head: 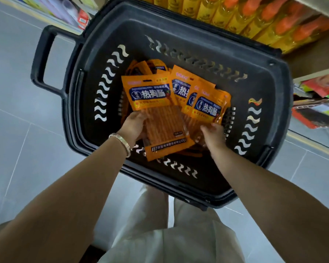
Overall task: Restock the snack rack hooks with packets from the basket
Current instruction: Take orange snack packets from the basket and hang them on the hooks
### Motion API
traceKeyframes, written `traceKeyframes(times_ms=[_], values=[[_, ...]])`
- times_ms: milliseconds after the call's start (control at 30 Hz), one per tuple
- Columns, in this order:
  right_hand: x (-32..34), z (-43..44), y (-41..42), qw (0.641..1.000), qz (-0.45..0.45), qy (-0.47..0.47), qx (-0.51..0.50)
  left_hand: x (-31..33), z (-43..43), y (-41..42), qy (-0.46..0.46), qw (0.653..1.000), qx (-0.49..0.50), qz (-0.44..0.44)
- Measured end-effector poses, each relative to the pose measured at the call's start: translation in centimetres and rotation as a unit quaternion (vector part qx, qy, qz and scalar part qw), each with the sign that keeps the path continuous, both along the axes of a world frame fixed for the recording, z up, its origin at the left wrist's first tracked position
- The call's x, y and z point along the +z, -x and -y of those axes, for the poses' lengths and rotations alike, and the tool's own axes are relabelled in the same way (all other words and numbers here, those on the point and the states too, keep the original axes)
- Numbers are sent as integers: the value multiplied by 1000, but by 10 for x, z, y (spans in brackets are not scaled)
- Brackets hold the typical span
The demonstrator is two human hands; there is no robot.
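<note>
A black plastic basket point(179, 29) sits on the floor below me, holding several orange snack packets with blue labels. My left hand point(134, 126), with a bracelet at its wrist, grips the left edge of the biggest orange packet point(160, 111), which lies on top of the pile. My right hand point(214, 136) holds the bottom of a fanned bunch of orange packets point(205, 105) on the right side of the basket. More packets lie beneath, partly hidden. No rack hooks are in view.
The basket's handle point(44, 59) sticks out to the left over grey floor tiles point(17, 139). Yellow bottles with orange caps point(254, 14) line a shelf at the top right. Colourful packaged goods point(319, 103) fill a shelf at the right edge.
</note>
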State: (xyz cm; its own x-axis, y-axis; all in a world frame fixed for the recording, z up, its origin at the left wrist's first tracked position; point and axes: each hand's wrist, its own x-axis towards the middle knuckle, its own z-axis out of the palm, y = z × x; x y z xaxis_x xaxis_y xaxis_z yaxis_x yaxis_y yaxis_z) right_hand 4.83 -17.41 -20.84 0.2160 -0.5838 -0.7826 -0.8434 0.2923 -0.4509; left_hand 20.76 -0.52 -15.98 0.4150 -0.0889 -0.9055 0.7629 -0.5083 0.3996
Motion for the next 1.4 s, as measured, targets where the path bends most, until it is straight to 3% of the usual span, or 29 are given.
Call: traceKeyframes(times_ms=[100, 300, 533, 667, 867, 1000, 1100, 1233, 1400], values=[[-28, 13, -5, 996, -27, -31, -76, -10, -10, -3, -63, 998, -9, 14], [-49, 21, -11, 979, -19, -132, -153, -23, -12, -1, -75, 996, 4, 37], [-32, 16, -14, 995, 44, -34, -88, -14, -16, 1, -43, 995, 26, 91], [-19, 17, -20, 998, 39, -40, -31, -4, -17, 4, -16, 992, 13, 121], [-18, 16, -46, 995, 33, -43, -79, 1, -16, 5, -30, 993, -6, 111], [-24, 7, -57, 998, 0, -59, -38, -6, -17, 6, -42, 995, -5, 92], [-21, 4, -53, 998, 38, -19, -49, -5, -14, 4, -44, 994, 22, 98], [17, 2, -36, 978, 120, -28, -171, 21, -4, 7, -16, 995, 76, 69], [88, 1, -6, 974, 166, 52, -146, 93, 15, 9, 25, 995, 37, 88]])
